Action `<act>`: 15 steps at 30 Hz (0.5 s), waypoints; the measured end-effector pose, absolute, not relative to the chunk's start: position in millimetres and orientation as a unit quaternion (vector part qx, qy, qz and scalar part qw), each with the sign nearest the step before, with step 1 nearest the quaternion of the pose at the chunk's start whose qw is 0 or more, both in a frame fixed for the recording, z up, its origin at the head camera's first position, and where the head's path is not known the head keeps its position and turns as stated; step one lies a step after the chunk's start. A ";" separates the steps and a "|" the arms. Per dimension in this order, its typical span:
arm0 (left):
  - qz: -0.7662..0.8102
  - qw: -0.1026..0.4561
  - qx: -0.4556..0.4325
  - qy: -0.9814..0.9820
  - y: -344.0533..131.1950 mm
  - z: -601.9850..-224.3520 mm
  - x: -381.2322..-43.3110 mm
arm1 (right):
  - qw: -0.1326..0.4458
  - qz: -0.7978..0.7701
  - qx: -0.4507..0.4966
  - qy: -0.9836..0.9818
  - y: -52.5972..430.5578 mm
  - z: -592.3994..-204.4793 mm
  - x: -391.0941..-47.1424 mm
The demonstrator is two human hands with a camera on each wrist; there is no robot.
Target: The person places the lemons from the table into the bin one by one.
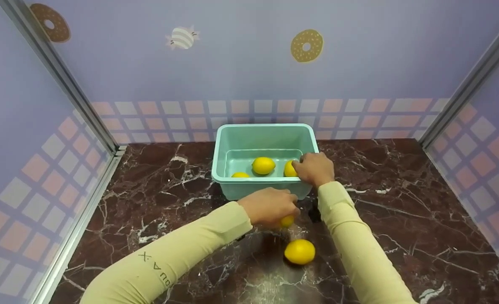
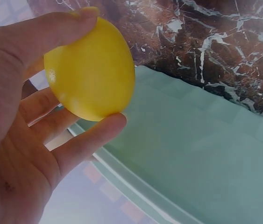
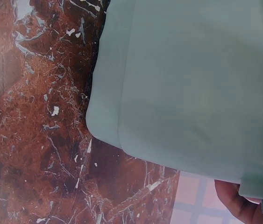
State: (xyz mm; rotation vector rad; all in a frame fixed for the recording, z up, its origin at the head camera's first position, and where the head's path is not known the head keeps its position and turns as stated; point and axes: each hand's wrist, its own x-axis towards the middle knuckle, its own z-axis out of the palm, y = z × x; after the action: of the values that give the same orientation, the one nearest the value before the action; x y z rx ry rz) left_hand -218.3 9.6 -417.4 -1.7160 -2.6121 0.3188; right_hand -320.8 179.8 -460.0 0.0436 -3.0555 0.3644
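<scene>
My left hand [image 1: 270, 207] pinches a lemon [image 2: 96, 74] between thumb and fingers, just in front of the pale green plastic bin [image 1: 253, 180]. In the left wrist view the bin's outer wall [image 2: 192, 144] lies behind that fruit. At the bin's right front corner, my right hand [image 1: 315, 169] grips the rim; the right wrist view catches only part of its fingers [image 3: 236, 203] there. Inside the bin are a lemon [image 1: 263, 166] in the middle, another [image 1: 240, 175] partly behind the front rim, and a third [image 1: 290, 169] partly covered by the right hand.
A loose lemon [image 1: 300, 252] lies on the dark red marbled tabletop [image 1: 169, 236], nearer to me than the bin. Behind the bin rises a lilac wall [image 1: 241, 71] with a checked band, and side panels with metal posts [image 1: 59, 71] flank the table.
</scene>
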 end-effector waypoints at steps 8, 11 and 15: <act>0.110 0.013 -0.556 -0.824 9.9 -414.0 -219.3 | 0.033 0.122 0.015 -0.992 179.4 -460.6 -321.6; 0.116 0.015 -0.556 -0.823 10.4 -411.4 -219.6 | 0.035 0.121 0.017 -0.992 179.5 -460.2 -321.5; 0.122 0.014 -0.552 -0.825 11.1 -406.5 -220.4 | 0.036 0.120 0.018 -0.992 179.5 -459.8 -321.8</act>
State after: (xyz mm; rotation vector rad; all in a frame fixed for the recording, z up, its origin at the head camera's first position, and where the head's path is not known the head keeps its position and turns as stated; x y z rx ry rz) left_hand -220.4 11.1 -406.5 -1.7192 -2.5680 0.3789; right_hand -321.8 179.5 -459.8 0.0544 -3.0459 0.3691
